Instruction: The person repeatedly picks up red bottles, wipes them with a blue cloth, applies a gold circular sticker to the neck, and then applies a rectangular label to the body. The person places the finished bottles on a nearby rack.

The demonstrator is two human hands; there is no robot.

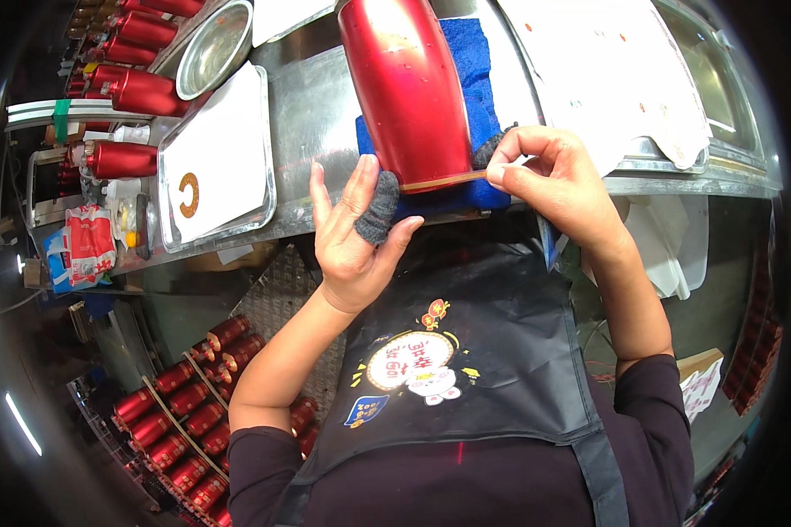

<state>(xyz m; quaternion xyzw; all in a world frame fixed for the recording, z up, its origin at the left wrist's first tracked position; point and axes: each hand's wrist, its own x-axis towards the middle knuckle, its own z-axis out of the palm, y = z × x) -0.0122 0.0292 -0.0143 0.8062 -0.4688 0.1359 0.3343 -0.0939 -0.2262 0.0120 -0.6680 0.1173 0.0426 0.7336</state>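
Note:
A glossy red bottle point(409, 88) lies on a folded blue cloth point(472, 61) over the metal worktop, its near end toward me. Along that end's rim runs a thin gold-brown strip point(444, 182). My right hand point(561, 180) pinches the strip's right end between thumb and forefinger. At the left side of the rim is my left hand point(344, 246), fingers spread and thumb out, gripping nothing; whether it touches the bottle I cannot tell. Dark grey fabric covers point(379, 211) sit on some fingers of both hands.
To the left, a metal tray point(271, 189) holds a white sheet with a curved gold piece point(188, 195). A metal bowl point(215, 48) and several red bottles point(145, 92) stand beyond. White sheets point(611, 66) cover the right side. More red bottles point(185, 400) fill a rack lower left.

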